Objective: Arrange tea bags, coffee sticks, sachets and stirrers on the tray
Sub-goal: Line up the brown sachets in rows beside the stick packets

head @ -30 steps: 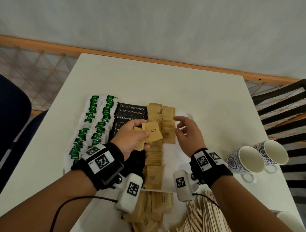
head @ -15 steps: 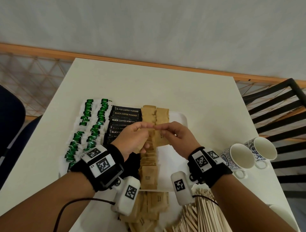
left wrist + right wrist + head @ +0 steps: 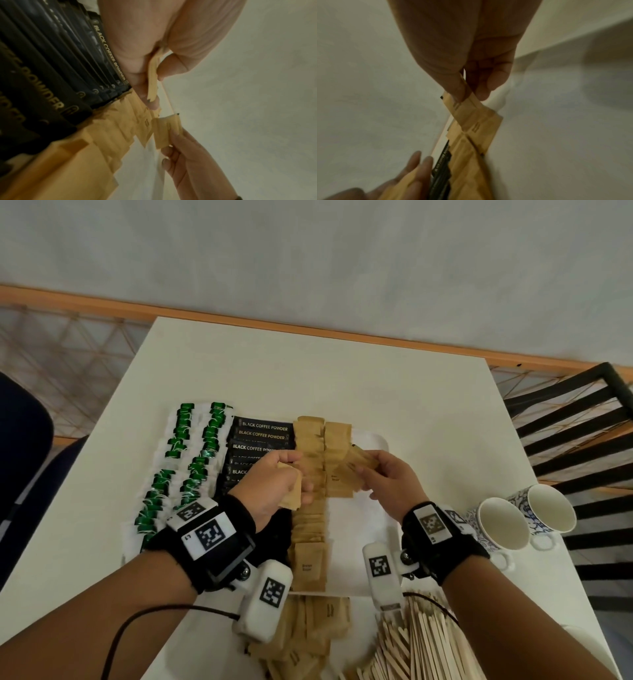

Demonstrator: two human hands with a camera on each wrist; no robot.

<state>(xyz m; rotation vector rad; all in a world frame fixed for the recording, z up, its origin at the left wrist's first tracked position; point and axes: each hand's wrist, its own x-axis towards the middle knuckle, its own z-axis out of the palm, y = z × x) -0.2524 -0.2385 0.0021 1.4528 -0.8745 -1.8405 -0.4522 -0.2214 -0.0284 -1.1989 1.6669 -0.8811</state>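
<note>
A white tray (image 3: 375,440) holds rows of green tea bags (image 3: 185,460), black coffee sticks (image 3: 262,436) and brown sachets (image 3: 310,440). My left hand (image 3: 289,475) hovers over the coffee sticks and grips a small stack of brown sachets (image 3: 291,499); they show edge-on between the thumb and fingers (image 3: 152,75). My right hand (image 3: 371,470) pinches a single brown sachet (image 3: 359,462) by its end, just above the shorter second sachet row (image 3: 337,440). The same sachet (image 3: 464,108) hangs tilted from the thumb and forefinger.
Loose brown sachets (image 3: 318,628) and a heap of wooden stirrers (image 3: 414,645) lie at the table's near edge. Two patterned cups (image 3: 500,525) (image 3: 551,508) stand at the right. A black slatted chair (image 3: 575,433) is beyond the right edge.
The hands met over the sachet rows. The right hand took one sachet off the left hand's stack and drew it right. The left hand still holds the rest.
</note>
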